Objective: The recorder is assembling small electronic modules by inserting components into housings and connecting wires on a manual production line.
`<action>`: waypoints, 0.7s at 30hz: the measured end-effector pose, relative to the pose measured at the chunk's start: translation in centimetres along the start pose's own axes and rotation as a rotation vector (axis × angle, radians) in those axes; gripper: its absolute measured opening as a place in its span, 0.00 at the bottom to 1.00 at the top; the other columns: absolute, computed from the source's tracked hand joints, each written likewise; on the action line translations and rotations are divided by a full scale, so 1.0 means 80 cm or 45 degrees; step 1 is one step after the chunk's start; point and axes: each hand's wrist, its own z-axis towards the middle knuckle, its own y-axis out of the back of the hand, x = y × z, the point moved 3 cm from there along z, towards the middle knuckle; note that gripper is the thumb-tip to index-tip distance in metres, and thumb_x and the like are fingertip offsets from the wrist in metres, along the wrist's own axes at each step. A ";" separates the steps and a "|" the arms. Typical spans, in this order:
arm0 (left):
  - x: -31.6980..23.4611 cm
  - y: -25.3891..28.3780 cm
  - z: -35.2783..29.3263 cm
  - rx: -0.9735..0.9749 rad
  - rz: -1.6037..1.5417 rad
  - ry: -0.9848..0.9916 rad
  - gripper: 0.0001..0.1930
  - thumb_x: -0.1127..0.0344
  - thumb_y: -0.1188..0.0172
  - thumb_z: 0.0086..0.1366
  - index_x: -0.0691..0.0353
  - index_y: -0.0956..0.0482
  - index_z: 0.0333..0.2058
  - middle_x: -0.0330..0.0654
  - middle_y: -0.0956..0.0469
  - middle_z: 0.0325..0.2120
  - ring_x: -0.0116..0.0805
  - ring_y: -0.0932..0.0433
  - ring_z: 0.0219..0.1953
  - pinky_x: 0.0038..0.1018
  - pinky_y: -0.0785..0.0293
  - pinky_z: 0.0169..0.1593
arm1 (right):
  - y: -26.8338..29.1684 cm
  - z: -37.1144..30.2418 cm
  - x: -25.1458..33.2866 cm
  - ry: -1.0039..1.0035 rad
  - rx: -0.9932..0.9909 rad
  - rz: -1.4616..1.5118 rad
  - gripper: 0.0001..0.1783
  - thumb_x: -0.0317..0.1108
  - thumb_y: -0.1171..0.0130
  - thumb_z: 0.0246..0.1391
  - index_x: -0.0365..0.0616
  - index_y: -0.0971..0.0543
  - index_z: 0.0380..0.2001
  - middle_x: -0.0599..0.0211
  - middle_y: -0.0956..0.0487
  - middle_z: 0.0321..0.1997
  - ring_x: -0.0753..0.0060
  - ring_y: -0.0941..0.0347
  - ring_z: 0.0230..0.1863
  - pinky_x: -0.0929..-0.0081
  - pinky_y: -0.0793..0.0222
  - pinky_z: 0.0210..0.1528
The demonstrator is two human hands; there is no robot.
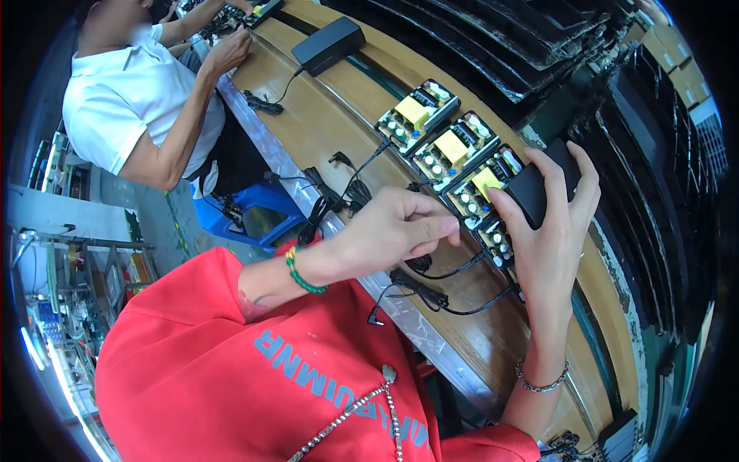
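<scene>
My right hand [548,242] grips a black plastic adapter case cover [531,194] between thumb and fingers, tilted over the row of boards. Beneath and beside it, several power adapter boards lie in open black cases, with yellow transformers and round capacitors; one circuit board [454,148] sits mid-row. My left hand [400,231], with a green beaded bracelet on its wrist, is closed, thumb against the curled fingers, close to the near edge of the boards. Whatever it may pinch is hidden. Black cables [423,289] with plugs trail from the cases toward the table's near edge.
A closed black power adapter [329,46] rests farther up the wooden workbench [308,115]. A co-worker in a white shirt [138,108] works at the far left, near a blue stool [250,208]. Stacked black trays [647,185] stand along the right side.
</scene>
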 end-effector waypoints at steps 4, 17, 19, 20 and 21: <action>-0.001 -0.010 -0.001 -0.292 0.352 -0.124 0.16 0.61 0.45 0.77 0.70 0.20 0.35 0.28 0.38 0.15 0.19 0.43 0.17 0.21 0.47 0.22 | 0.001 0.001 0.000 0.003 0.010 0.007 0.31 0.37 0.22 0.47 0.50 0.23 0.55 0.46 0.38 0.68 0.39 0.39 0.67 0.49 0.31 0.62; -0.018 -0.013 -0.003 -0.046 -0.333 0.370 0.18 0.57 0.50 0.79 0.66 0.25 0.34 0.28 0.43 0.13 0.19 0.48 0.13 0.22 0.52 0.19 | 0.000 -0.001 0.001 -0.026 0.016 0.021 0.30 0.38 0.23 0.48 0.50 0.22 0.54 0.46 0.39 0.69 0.39 0.39 0.67 0.49 0.31 0.60; -0.015 -0.013 -0.003 -0.030 -0.385 0.389 0.18 0.57 0.51 0.79 0.66 0.26 0.34 0.28 0.43 0.13 0.19 0.47 0.13 0.22 0.52 0.19 | 0.001 -0.001 0.003 -0.046 0.026 0.036 0.30 0.38 0.23 0.48 0.49 0.22 0.54 0.46 0.39 0.68 0.39 0.39 0.67 0.49 0.30 0.60; -0.013 -0.014 -0.003 -0.008 -0.401 0.372 0.18 0.57 0.51 0.80 0.66 0.26 0.35 0.28 0.43 0.13 0.19 0.47 0.13 0.22 0.52 0.19 | 0.002 -0.001 0.003 -0.054 0.024 0.041 0.30 0.38 0.23 0.48 0.49 0.22 0.54 0.46 0.39 0.68 0.39 0.39 0.67 0.49 0.30 0.60; -0.012 -0.014 -0.003 0.014 -0.418 0.356 0.18 0.57 0.51 0.80 0.66 0.26 0.35 0.28 0.43 0.13 0.19 0.47 0.12 0.22 0.52 0.19 | 0.003 0.000 0.003 -0.045 0.023 0.038 0.30 0.38 0.23 0.48 0.49 0.22 0.54 0.46 0.39 0.68 0.39 0.39 0.67 0.49 0.30 0.60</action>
